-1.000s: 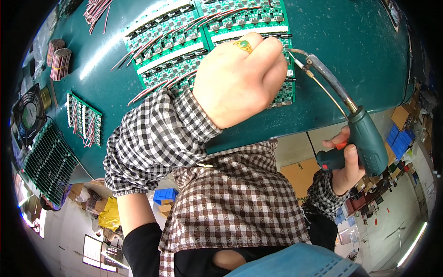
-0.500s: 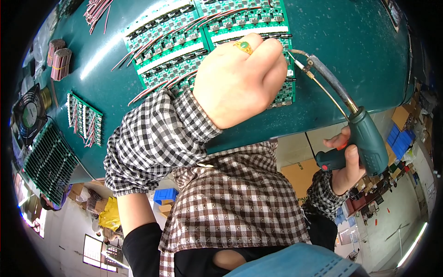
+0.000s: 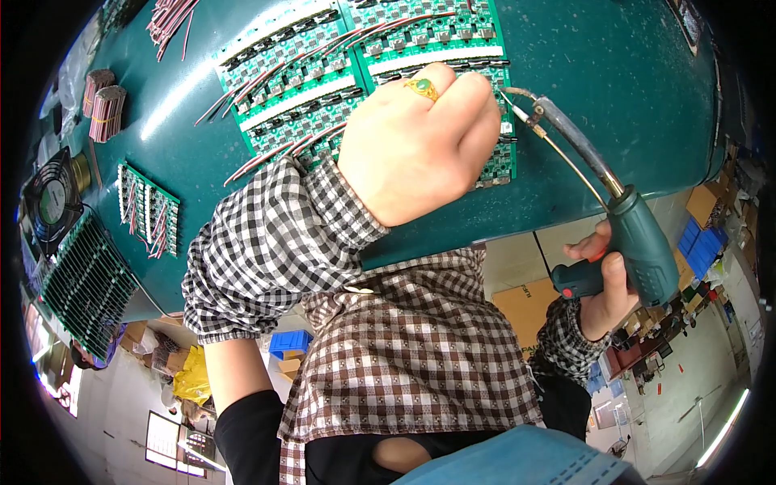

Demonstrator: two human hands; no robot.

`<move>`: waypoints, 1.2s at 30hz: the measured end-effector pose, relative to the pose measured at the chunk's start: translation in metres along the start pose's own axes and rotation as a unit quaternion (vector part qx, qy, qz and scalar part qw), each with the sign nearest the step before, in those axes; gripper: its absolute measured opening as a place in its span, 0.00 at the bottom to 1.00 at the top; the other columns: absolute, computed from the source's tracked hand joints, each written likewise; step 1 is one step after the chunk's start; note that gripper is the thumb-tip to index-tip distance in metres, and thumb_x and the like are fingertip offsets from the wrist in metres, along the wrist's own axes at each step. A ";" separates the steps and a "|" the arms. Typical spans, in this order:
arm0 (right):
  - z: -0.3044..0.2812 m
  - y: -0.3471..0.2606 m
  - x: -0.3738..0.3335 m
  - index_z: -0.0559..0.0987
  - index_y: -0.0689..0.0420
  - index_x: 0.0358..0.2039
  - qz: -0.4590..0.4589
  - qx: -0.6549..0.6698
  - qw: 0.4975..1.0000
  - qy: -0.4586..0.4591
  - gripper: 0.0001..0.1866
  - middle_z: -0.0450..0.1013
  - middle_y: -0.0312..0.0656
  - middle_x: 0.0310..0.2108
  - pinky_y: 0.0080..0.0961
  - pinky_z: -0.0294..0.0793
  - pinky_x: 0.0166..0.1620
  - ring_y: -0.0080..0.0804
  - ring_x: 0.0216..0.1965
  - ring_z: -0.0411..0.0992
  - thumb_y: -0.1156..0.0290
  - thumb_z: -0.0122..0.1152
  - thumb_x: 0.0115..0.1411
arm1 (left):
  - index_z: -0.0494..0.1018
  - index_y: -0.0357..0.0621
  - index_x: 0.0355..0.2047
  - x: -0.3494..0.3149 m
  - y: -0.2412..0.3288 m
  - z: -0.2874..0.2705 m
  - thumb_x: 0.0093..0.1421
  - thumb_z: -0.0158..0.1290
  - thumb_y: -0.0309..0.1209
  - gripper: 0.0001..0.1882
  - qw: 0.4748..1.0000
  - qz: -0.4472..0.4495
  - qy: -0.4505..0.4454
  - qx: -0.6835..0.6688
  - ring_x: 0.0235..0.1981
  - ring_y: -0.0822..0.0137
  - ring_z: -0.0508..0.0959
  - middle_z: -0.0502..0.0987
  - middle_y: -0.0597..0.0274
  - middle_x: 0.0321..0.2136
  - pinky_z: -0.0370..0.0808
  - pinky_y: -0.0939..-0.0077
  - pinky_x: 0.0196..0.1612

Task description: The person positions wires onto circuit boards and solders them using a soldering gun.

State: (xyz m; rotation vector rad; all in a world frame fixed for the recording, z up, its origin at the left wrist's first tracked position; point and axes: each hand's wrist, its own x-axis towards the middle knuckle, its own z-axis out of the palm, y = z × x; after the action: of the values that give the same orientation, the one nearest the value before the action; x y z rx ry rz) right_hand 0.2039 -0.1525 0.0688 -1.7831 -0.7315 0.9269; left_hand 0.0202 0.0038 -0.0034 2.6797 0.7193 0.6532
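Note:
My right hand (image 3: pixel 608 295) grips a dark green soldering gun (image 3: pixel 643 242) by its handle, a finger near the red trigger. The gun's bent metal tip (image 3: pixel 521 91) and thin solder feed tube (image 3: pixel 572 168) meet at the right edge of the green circuit boards (image 3: pixel 303 77). Over the right-hand board, my left hand (image 3: pixel 424 145) is closed, knuckles up, with a green-stoned ring on one finger. Its fingertips are hidden beneath it, so what they pinch cannot be seen. Red, black and white wires (image 3: pixel 283 149) lie across the boards and run under that hand.
On the green table (image 3: pixel 606 73), bundled wires (image 3: pixel 107 113) and loose wires (image 3: pixel 168 24) lie at the left. A smaller wired circuit board (image 3: pixel 149 210) sits near a black fan (image 3: pixel 52 198) and a grid-like dark panel (image 3: pixel 89 283). Cardboard and blue bins (image 3: pixel 699 242) stand beyond the table's right edge.
The soldering gun and my right hand have shifted very slightly left. My left hand has tilted a little, its knuckles slightly lower, and stays over the same board.

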 end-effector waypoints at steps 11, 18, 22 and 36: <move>-0.003 0.001 -0.002 0.70 0.72 0.41 0.020 0.054 0.998 0.000 0.19 0.72 0.47 0.24 0.31 0.77 0.33 0.35 0.25 0.73 0.73 0.58 0.50 | 0.68 0.40 0.20 0.000 -0.004 0.013 0.39 0.50 0.28 0.07 0.995 0.038 0.090 0.029 0.22 0.69 0.66 0.60 0.63 0.21 0.66 0.79 0.18; 0.003 -0.002 -0.001 0.70 0.71 0.38 0.013 -0.003 1.000 0.006 0.21 0.67 0.43 0.21 0.29 0.76 0.29 0.31 0.23 0.69 0.63 0.56 0.54 | 0.73 0.36 0.34 0.000 0.002 -0.002 0.38 0.53 0.23 0.17 1.000 0.000 -0.008 0.004 0.26 0.66 0.70 0.69 0.62 0.28 0.70 0.78 0.27; 0.004 -0.003 0.000 0.70 0.70 0.38 0.016 0.000 1.000 0.002 0.21 0.67 0.41 0.21 0.28 0.76 0.29 0.30 0.23 0.69 0.63 0.56 0.54 | 0.73 0.36 0.34 0.000 0.002 -0.001 0.38 0.53 0.23 0.17 1.000 -0.003 -0.008 0.000 0.26 0.66 0.70 0.69 0.62 0.28 0.70 0.78 0.27; 0.002 -0.001 -0.001 0.70 0.70 0.39 0.029 0.001 1.000 -0.001 0.20 0.67 0.41 0.22 0.28 0.76 0.30 0.29 0.23 0.69 0.64 0.55 0.54 | 0.73 0.35 0.34 0.000 0.002 -0.002 0.38 0.53 0.22 0.18 1.000 -0.002 -0.012 -0.006 0.26 0.65 0.70 0.69 0.61 0.28 0.70 0.77 0.28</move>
State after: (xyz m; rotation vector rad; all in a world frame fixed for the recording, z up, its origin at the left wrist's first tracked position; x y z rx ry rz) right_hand 0.2011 -0.1518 0.0697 -1.8101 -0.6826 0.9690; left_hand 0.0201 0.0025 -0.0008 2.6704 0.7111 0.6216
